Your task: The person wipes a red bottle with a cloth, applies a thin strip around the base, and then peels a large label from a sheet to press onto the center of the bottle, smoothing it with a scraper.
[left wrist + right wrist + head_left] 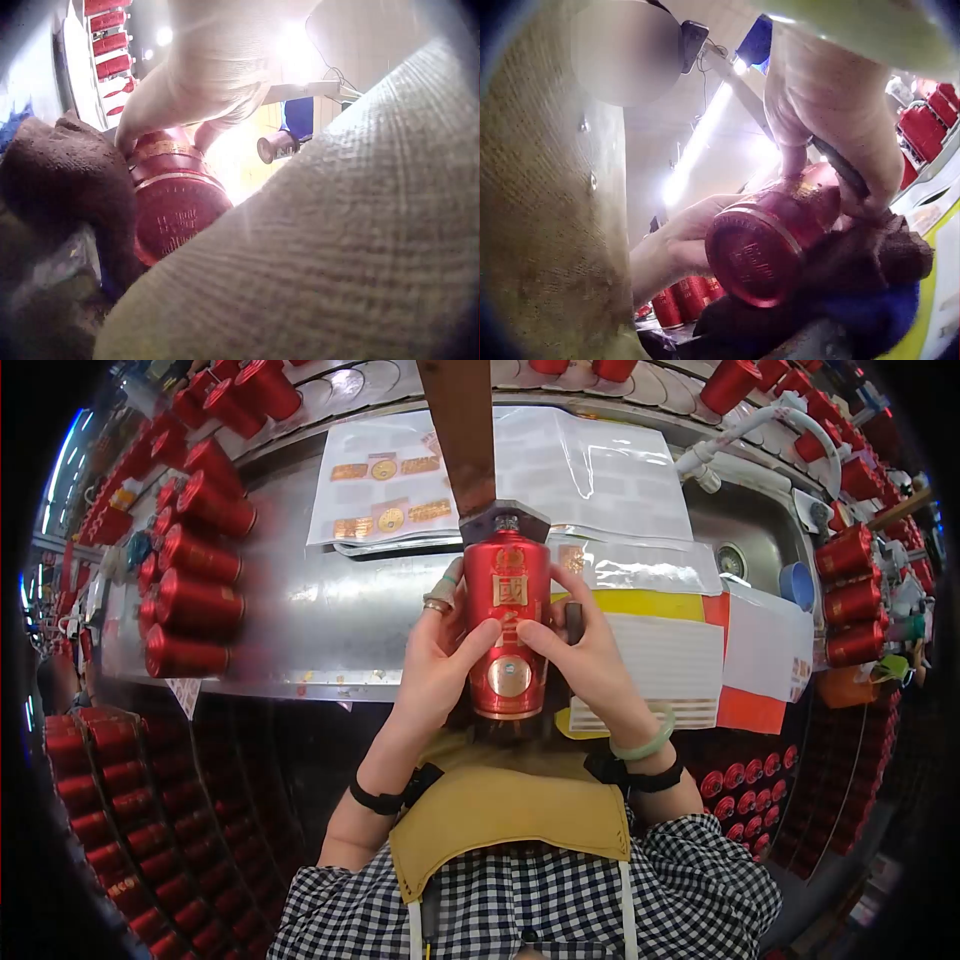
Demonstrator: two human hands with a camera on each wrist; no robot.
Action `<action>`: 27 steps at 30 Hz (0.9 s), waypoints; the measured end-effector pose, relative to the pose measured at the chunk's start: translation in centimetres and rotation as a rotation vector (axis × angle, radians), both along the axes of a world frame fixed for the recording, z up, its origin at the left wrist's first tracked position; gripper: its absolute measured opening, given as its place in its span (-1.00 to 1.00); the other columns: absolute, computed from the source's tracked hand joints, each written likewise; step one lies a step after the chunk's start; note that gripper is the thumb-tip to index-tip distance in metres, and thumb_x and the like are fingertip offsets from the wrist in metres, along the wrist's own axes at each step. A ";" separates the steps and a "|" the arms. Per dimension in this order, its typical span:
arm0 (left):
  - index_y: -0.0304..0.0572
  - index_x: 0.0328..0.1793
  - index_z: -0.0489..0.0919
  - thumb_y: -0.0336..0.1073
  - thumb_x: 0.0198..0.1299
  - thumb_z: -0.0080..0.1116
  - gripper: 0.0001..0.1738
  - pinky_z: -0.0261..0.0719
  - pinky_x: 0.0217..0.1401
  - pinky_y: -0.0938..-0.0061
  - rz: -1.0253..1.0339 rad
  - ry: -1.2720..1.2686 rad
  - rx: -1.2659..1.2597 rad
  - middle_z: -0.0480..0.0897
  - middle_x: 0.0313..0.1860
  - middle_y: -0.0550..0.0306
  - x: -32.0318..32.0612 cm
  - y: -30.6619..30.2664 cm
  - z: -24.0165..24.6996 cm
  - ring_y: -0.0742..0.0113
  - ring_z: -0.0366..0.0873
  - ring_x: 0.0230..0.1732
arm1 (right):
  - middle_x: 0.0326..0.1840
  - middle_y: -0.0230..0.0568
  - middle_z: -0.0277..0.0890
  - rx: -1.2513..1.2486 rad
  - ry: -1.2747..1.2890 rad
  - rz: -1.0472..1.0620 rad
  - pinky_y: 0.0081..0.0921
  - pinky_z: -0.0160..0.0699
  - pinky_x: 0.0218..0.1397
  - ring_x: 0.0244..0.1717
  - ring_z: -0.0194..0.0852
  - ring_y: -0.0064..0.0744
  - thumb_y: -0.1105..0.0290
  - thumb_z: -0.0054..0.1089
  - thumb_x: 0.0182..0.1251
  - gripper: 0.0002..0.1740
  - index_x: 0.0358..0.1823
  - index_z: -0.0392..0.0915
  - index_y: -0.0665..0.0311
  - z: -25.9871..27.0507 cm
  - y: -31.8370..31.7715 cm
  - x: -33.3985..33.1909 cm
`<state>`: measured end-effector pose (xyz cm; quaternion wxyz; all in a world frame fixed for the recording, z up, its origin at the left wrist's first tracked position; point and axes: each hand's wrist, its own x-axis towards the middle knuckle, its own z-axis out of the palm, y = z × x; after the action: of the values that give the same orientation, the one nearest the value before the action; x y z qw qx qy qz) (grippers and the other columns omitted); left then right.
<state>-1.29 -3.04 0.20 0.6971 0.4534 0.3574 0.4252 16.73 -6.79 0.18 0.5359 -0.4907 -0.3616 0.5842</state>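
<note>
A red bottle with gold characters and a round gold emblem is held between both hands in the head view, its neck pointing away from the body. The left hand grips its left side, thumb on the front. On the other side the right hand grips it, thumb near the left one. The bottle's round base faces the left wrist camera; in the right wrist view the base shows too. A dark cloth lies against the bottle's underside. The fingers behind the bottle are mostly hidden.
Plastic-covered sheets with gold labels lie behind the bottle, near a brown vertical post. A sink with a white tap stands at right, striped paper before it. Red bottles stand at left; more fill racks below.
</note>
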 end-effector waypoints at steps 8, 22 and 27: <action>-0.40 0.72 0.04 -0.43 0.43 0.27 -0.14 0.46 0.51 0.28 0.022 0.020 0.020 0.40 0.54 -0.15 0.5 0.0 -0.1 0.23 0.44 0.48 | -0.27 -0.55 0.23 -0.066 0.026 0.002 -0.72 0.33 -0.07 -0.22 0.27 -0.75 0.38 0.45 0.41 -0.16 0.62 0.19 0.34 0.8 0.4 0.1; -0.41 0.71 0.07 -0.41 0.46 0.23 -0.19 0.46 0.50 0.29 0.057 0.111 0.095 0.41 0.53 -0.16 1.1 0.2 0.3 0.24 0.46 0.47 | -0.29 -0.58 0.21 -0.011 -0.017 -0.011 -0.75 0.29 -0.07 -0.23 0.26 -0.76 0.38 0.44 0.42 -0.21 0.59 0.24 0.35 0.6 0.3 -0.2; -0.40 0.72 0.06 -0.41 0.47 0.21 -0.19 0.43 0.52 0.29 0.057 0.014 0.026 0.39 0.55 -0.16 0.8 0.4 0.0 0.22 0.41 0.50 | -0.29 -0.58 0.21 -0.014 0.015 -0.023 -0.75 0.29 -0.09 -0.23 0.25 -0.76 0.36 0.45 0.42 -0.20 0.59 0.24 0.35 0.7 0.3 -0.3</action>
<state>-0.51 -2.60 0.20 0.6762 0.4551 0.3695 0.4462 16.45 -6.53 0.88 0.5417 -0.4943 -0.3480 0.5840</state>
